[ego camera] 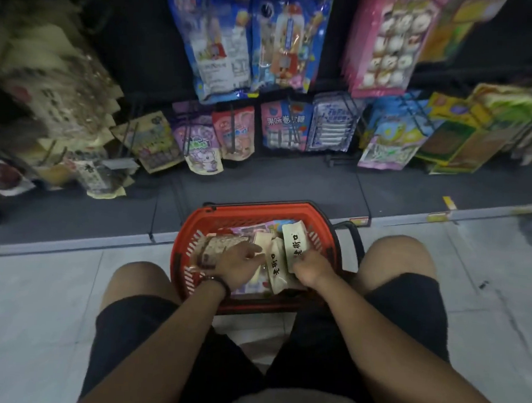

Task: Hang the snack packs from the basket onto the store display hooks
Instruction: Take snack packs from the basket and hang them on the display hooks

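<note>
R hand [312, 267] grips cream pack [296, 240] in basket [192, 228], L hand [240, 258] touches packs [225, 245].

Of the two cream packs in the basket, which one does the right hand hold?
The rightmost cream pack, reaching farther up; the right hand grips its lower end. The other cream pack lies left of it, nearer the left hand.
</note>
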### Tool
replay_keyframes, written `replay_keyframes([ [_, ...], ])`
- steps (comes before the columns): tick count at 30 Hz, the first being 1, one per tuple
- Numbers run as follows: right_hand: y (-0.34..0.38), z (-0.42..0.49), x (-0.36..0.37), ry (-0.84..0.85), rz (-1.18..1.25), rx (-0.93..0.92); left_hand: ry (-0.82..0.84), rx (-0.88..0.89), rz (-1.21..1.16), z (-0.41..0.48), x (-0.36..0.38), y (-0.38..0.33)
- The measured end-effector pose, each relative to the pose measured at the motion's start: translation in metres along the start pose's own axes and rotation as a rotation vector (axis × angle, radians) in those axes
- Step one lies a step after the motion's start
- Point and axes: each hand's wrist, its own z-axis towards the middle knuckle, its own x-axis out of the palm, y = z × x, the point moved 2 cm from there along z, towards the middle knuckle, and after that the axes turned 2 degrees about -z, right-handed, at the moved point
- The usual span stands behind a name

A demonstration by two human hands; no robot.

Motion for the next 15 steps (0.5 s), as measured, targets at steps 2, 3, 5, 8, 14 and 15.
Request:
replay_keyframes([
  [2,-0.001,-0.002,0.002,-0.004,0.014,0.004,0.029,-0.005,-0.031,-0.004,0.015,-0.012],
  [3,-0.004,-0.001,0.001,-0.008,0.03,0.006,0.034,-0.02,-0.042,-0.004,0.022,-0.018],
  [5,-0.015,0.006,-0.001,-0.025,0.068,0.008,0.065,-0.084,-0.073,0.005,0.034,-0.023],
  [8,-0.03,0.03,-0.006,-0.005,0.051,-0.007,0.096,-0.16,-0.09,0.034,0.058,-0.029],
  [14,-0.033,0.086,-0.01,0.018,-0.199,-0.001,0.107,-0.233,0.028,0.098,0.096,-0.048],
  [15,-0.034,0.097,-0.007,0.02,-0.259,-0.018,0.097,-0.257,0.037,0.11,0.101,-0.049],
])
